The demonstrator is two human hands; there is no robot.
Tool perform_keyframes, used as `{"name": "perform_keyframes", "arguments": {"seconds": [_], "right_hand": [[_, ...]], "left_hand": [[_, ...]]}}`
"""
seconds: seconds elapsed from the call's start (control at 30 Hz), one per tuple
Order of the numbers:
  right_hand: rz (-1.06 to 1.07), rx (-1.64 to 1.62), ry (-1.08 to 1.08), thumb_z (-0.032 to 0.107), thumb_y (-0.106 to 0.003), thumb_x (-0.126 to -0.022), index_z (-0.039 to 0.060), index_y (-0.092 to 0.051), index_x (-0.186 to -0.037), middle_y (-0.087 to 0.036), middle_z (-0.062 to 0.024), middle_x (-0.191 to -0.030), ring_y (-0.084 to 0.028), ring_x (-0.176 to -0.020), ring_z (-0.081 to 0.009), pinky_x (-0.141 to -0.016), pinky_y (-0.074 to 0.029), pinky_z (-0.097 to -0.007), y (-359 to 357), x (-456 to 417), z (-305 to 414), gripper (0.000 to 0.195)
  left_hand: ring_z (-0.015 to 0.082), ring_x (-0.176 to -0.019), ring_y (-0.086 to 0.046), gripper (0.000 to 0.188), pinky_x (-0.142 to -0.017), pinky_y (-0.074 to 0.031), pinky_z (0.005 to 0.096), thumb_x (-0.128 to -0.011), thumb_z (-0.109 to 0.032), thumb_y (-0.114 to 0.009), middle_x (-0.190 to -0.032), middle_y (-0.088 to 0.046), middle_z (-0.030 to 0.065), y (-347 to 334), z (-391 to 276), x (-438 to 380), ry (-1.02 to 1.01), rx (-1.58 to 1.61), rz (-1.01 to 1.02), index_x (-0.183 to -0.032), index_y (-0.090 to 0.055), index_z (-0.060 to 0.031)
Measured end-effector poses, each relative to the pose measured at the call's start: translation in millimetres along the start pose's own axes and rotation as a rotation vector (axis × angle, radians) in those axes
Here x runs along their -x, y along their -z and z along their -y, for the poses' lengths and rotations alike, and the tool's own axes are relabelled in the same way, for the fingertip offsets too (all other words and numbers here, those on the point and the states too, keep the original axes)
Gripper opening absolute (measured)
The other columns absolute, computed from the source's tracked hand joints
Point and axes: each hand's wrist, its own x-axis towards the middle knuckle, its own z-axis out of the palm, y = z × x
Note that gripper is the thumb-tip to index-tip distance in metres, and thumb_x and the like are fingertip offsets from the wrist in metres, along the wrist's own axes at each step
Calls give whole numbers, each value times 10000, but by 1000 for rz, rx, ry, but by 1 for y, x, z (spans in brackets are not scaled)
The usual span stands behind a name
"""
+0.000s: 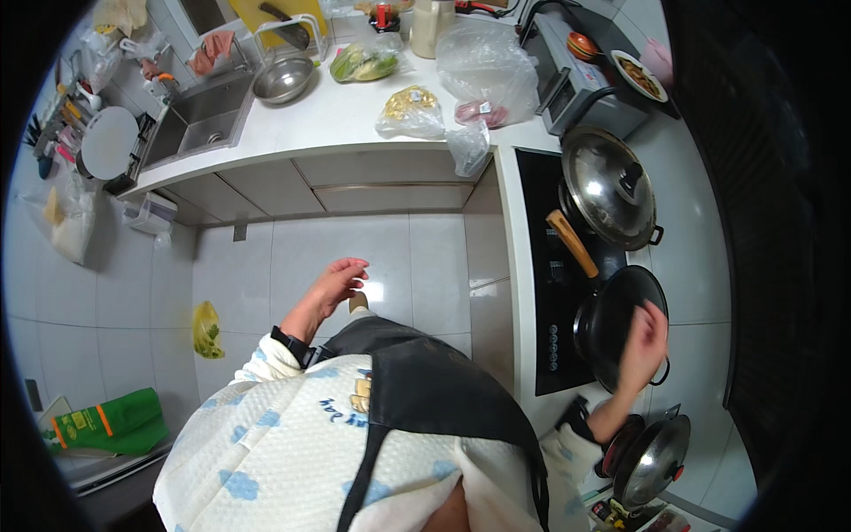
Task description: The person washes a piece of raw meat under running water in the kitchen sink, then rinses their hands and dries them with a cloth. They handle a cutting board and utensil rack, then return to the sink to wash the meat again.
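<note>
My left hand (337, 287) hangs in the air before my apron, fingers loosely bent and nothing in it. Over the near side of a black wok (615, 332) is my right hand (645, 342), slightly blurred, with no object visible in it. The hand covers part of the wok's inside; whether it touches the metal cannot be told. The wok sits on a black glass cooktop (548, 279), its wooden handle (572, 243) pointing away to the left. Beyond it, a second pan stands under a domed metal lid (608, 186).
Bagged greens (362, 63), a yellow-filled bag (411, 106) and bagged red meat (482, 113) lie on the white counter (319, 126). A metal bowl (284, 80) stands beside the sink (199, 120). More lidded cookware (655, 459) is near my right elbow. A yellow bag (208, 330) lies at left.
</note>
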Motion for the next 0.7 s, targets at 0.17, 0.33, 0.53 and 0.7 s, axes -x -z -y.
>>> {"name": "perform_keyframes", "arguments": {"seconds": [0.17, 0.33, 0.53, 0.7], "right_hand": [[424, -202, 112, 75, -647, -800, 21, -628, -1010, -629, -52, -761, -557, -666, -74, -639, -465, -214, -191, -20, 44, 217], [579, -120, 132, 127, -664, -796, 14, -624, -990, -655, -81, -810, -589, -701, -104, -681, -489, -250, -321, -46, 77, 228], [596, -474, -321, 180, -633, -849, 32, -624, -1022, -648, -6, -863, -577, -736, -94, -615, -440, -227, -417, -92, 81, 228], [374, -606, -479, 199, -615, -869, 44, -552, -1140, -631, -25, -936, -572, -748, -108, -601, -421, -226, -475, -182, 92, 318]], "left_hand": [[45, -663, -520, 193, -544, -399, 181, -866, -272, -599, -818, -580, -45, 109, -21, -23, -67, 103, -188, -1021, -605, -155], [46, -666, -515, 187, -556, -405, 190, -877, -265, -607, -806, -573, -58, 216, -40, -30, -109, 276, -378, -1032, -594, -160], [60, -650, -502, 166, -551, -393, 200, -868, -252, -622, -791, -563, -49, 258, -65, -45, -94, 308, -396, -991, -582, -147], [56, -651, -505, 164, -548, -389, 192, -871, -256, -619, -790, -566, -48, 248, -100, -78, -45, 308, -394, -985, -583, -144]]}}
